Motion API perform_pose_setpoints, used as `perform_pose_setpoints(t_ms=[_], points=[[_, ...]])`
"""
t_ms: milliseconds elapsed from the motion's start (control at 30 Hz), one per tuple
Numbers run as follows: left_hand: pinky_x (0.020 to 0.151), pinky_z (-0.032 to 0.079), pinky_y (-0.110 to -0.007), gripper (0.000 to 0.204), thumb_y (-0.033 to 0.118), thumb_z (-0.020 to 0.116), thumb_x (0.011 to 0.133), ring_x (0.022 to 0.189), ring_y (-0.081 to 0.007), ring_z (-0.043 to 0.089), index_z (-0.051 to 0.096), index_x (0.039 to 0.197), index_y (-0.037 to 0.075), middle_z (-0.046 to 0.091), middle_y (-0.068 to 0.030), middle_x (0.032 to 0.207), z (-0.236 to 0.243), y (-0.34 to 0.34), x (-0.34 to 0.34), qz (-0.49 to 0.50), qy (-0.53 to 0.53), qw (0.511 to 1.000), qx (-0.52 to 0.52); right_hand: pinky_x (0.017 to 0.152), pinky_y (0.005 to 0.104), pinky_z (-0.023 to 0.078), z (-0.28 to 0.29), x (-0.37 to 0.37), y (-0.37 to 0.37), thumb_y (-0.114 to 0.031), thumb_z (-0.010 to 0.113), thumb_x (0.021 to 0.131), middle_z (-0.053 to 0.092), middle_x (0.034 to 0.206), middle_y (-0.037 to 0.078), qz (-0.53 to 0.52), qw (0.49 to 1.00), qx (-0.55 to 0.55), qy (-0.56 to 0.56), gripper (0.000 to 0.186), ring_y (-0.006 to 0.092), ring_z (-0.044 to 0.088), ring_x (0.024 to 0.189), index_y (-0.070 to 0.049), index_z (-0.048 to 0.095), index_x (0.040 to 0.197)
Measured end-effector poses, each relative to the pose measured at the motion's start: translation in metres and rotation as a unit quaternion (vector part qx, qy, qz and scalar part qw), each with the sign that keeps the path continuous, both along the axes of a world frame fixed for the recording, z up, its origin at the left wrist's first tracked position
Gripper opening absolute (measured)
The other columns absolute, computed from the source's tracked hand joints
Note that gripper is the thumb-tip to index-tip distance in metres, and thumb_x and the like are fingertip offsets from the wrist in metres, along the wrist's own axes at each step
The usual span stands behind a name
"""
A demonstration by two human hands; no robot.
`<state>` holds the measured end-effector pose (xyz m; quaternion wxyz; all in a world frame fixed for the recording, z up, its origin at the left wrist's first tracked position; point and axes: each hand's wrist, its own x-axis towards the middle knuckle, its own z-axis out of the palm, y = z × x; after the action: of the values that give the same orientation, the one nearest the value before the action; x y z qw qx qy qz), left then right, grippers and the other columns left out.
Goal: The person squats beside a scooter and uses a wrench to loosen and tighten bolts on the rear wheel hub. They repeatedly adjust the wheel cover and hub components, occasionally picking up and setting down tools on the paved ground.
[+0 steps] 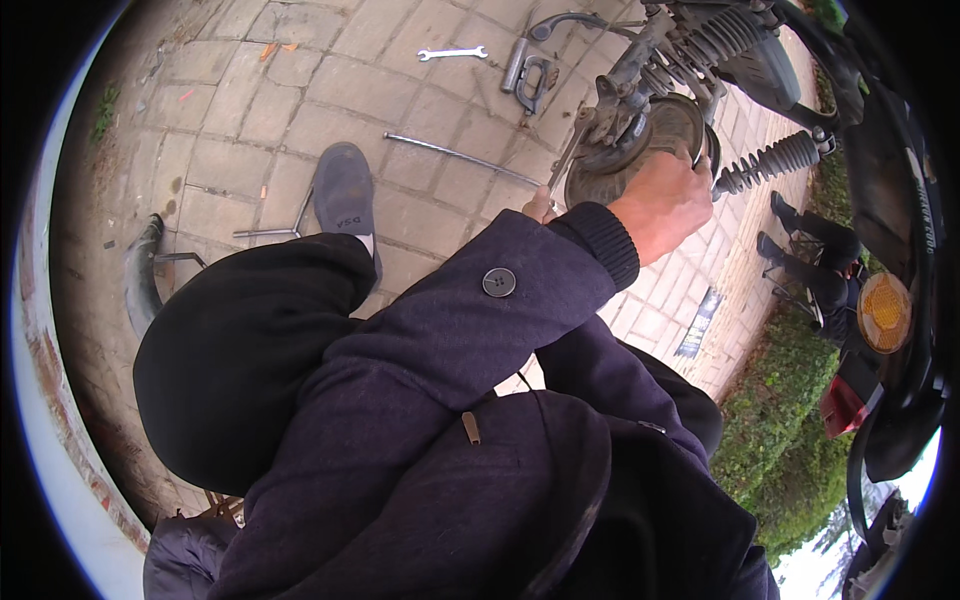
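Paving [410,215] of pale, rough blocks with darker joints lies under us. At far left we see a smooth, curved black part [145,280], then a thin bent bar [270,233] of dull metal beside our soft grey shoe [343,185]. Above and rightward lies a flat, shiny spanner [452,53] with forked ends; below it a slim, bright rod [460,158] runs toward our right hand [540,205]. Further along sits a grey metal piece [518,72], cylinder and D-shaped loop together.

Our arms cross, the woolly dark left sleeve [450,310], with its round, glossy button [499,282], passing over the right. That sleeve hides most of our right hand, so we cannot tell whether it grasps anything. Just right of it is a round, brown, rust-stained drum [590,188], and against its upper side a dished, grimy disc [678,122]. Our left hand [665,205] bends its fingers at the disc's lower rim; their tips are hidden, and we cannot tell if they grip. Right of that hand slants a ribbed, dark spring [768,165], and farther right shows an oval, faceted orange reflector [885,312].
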<state>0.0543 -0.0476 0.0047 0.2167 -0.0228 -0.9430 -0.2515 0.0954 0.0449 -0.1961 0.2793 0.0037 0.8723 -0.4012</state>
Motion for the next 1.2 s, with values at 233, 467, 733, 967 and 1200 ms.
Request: perform_pose_setpoints(t_ms=[233, 467, 733, 967, 1200], points=[[0.067, 0.059, -0.037, 0.033, 0.011, 0.07, 0.083, 0.115, -0.0391, 0.065, 0.073, 0.112, -0.003, 0.063, -0.0214, 0.133, 0.001, -0.002, -0.001, -0.014, -0.022, 1.0, 0.001, 0.085, 0.048, 0.051, -0.065, -0.033, -0.008, -0.063, 0.041, 0.101, 0.074, 0.087, 0.026, 0.093, 0.984, 0.101, -0.113, 0.077, 0.0381, 0.071, 0.093, 0.005, 0.074, 0.087], [0.065, 0.059, -0.036, 0.033, 0.011, 0.068, 0.083, 0.106, -0.0338, 0.067, 0.072, 0.112, -0.004, 0.067, -0.018, 0.122, -0.002, 0.001, -0.003, 0.016, 0.007, 1.0, 0.005, 0.087, 0.0443, 0.051, -0.055, 0.038, 0.041, -0.057, 0.045, 0.102, 0.072, 0.089, 0.021, 0.088, 0.982, 0.165, 0.012, 0.066, 0.0338, 0.07, 0.094, 0.002, 0.073, 0.095], [0.063, 0.056, -0.038, 0.023, 0.011, 0.066, 0.084, 0.099, -0.032, 0.068, 0.077, 0.101, -0.001, 0.07, -0.0136, 0.109, -0.004, 0.005, -0.004, 0.038, 0.031, 0.999, -0.007, 0.083, 0.0396, 0.053, 0.061, 0.037, 0.06, -0.048, 0.048, 0.105, 0.07, 0.093, 0.013, 0.024, 0.99, -0.066, -0.122, 0.051, 0.0248, 0.068, 0.092, -0.002, 0.068, 0.107], [0.062, 0.056, -0.038, 0.021, 0.011, 0.067, 0.082, 0.096, -0.0323, 0.069, 0.078, 0.096, -0.001, 0.07, -0.0145, 0.106, -0.004, 0.003, -0.005, 0.044, 0.054, 0.998, 0.007, 0.08, 0.0354, 0.054, 0.123, -0.009, 0.039, -0.041, 0.05, 0.107, 0.068, 0.096, 0.006, -0.055, 0.902, -0.327, -0.277, 0.039, 0.017, 0.066, 0.09, -0.005, 0.064, 0.118], [0.061, 0.057, -0.038, 0.026, 0.01, 0.072, 0.078, 0.097, -0.032, 0.069, 0.075, 0.1, -0.004, 0.069, -0.0165, 0.107, 0.003, 0.002, -0.003, 0.027, 0.014, 1.0, 0.001, 0.071, 0.0323, 0.055, 0.135, -0.032, 0.027, -0.037, 0.054, 0.108, 0.067, 0.088, 0.002, -0.067, 0.874, -0.383, -0.29, 0.035, 0.0116, 0.065, 0.08, -0.006, 0.064, 0.12]])
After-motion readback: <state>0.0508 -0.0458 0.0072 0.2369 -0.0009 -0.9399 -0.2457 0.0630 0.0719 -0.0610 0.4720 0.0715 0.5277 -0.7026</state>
